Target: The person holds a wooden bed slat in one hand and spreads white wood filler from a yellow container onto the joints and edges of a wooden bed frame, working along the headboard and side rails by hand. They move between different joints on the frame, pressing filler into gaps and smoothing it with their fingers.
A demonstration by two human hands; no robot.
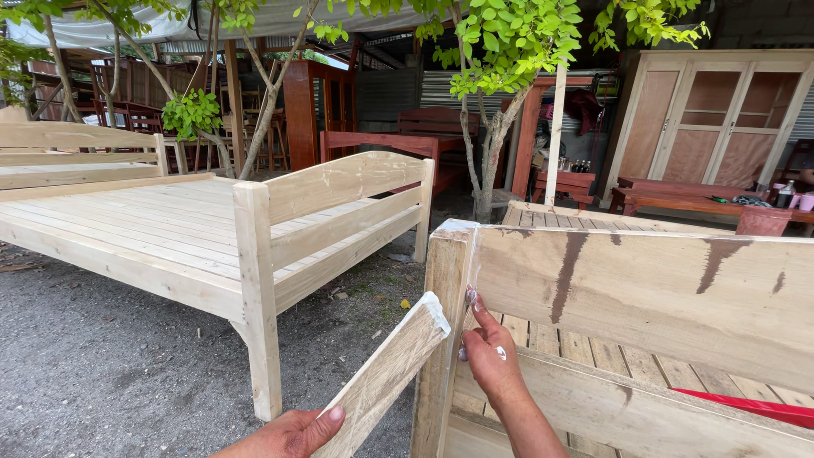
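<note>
My left hand (292,432) grips a short flat piece of pale wood (386,373) whose upper end carries white filler. It leans against the corner post (443,322) of an unfinished wooden bed frame in front of me. My right hand (490,356) rests against the joint between that post and the top headboard plank (661,297), one fingertip smeared with white filler pressing into the seam. The plank shows dark streaks and white smears near the corner.
A second bare wooden bed frame (212,229) stands to the left on gravel ground (110,365). A thin tree (492,144) grows between the beds. A wooden wardrobe (721,119), red-brown furniture (407,140) and a low table (678,199) sit behind. Something red (755,409) lies on the slats.
</note>
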